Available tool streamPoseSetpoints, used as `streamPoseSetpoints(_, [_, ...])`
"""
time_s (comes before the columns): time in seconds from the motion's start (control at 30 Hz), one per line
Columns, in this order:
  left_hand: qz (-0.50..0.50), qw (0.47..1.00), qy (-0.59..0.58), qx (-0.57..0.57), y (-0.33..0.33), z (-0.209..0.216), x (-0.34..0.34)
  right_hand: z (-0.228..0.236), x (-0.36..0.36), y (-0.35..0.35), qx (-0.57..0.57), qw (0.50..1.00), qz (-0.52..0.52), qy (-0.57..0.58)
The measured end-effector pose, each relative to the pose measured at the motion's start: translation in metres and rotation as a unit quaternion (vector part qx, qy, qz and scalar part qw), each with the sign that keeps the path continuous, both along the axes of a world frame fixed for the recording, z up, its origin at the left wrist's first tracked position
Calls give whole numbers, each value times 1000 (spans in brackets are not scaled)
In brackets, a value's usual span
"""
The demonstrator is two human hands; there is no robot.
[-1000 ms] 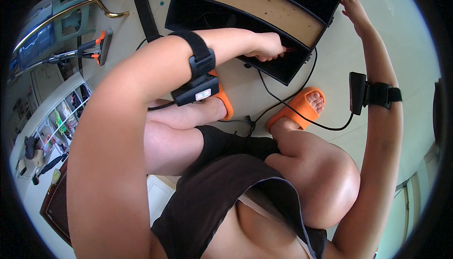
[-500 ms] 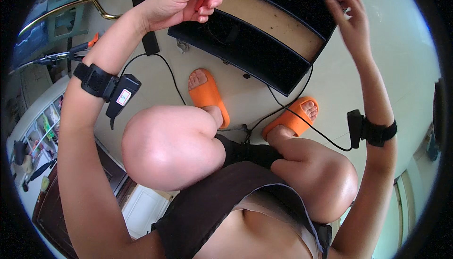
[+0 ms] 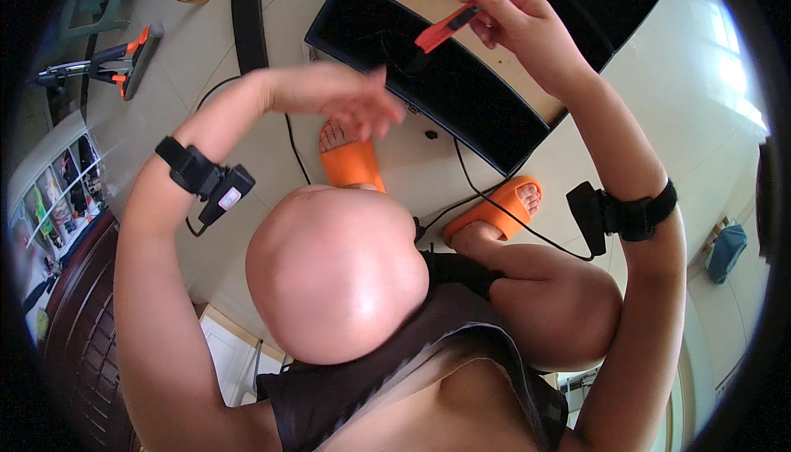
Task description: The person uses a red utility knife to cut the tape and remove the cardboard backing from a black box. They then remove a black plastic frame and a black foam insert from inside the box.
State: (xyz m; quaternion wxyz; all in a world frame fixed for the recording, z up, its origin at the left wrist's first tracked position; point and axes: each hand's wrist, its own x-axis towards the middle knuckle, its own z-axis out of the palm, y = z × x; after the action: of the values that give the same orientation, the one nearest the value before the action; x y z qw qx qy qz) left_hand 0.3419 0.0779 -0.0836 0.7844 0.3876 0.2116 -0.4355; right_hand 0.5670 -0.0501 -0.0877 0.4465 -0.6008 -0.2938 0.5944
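Observation:
A red utility knife (image 3: 443, 32) with a grey tip is pinched in the fingers of my right hand (image 3: 521, 30). It slants across a large black box (image 3: 461, 81) that lies on the floor in front of my feet, apparently not touching it. Between the box's black parts runs a tan, speckled strip (image 3: 540, 98). Blurred by motion, my left hand (image 3: 354, 104) hovers by the box's near left edge, above my left foot. Its fingers look stretched out, and I see nothing in them.
Orange slippers (image 3: 509, 205) are on my feet close to the box. Black cables (image 3: 470, 168) hang between my wrist straps and my knees. At left lie a long black strip (image 3: 247, 15) and an orange-and-black tool (image 3: 107, 65). A compartmented white organizer (image 3: 62, 188) stands farther left.
The knife has passed from my left hand to my right. My left hand has come down toward my left foot, and my right hand has moved left over the box.

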Motion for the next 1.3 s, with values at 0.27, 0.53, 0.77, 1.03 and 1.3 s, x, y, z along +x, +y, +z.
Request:
streamPoseSetpoints(0.27, [-429,660,-490,374,-89,-100,-38,-33,15,-5,-76,994,-74,14])
streamPoseSetpoints(0.53, [-316,682,-440,491,-128,-168,-33,-43,11,-7,-94,995,-36,23])
streamPoseSetpoints(0.77, [-283,819,-347,360,-82,-92,-42,-43,7,-7,-106,989,-51,93])
streamPoseSetpoints(1.03, [253,929,-64,264,-28,-12,3,-44,19,-14,-82,968,-121,206])
streamPoseSetpoints(1.3, [371,910,-7,186,-3,-6,43,-38,12,-10,-28,974,-128,186])
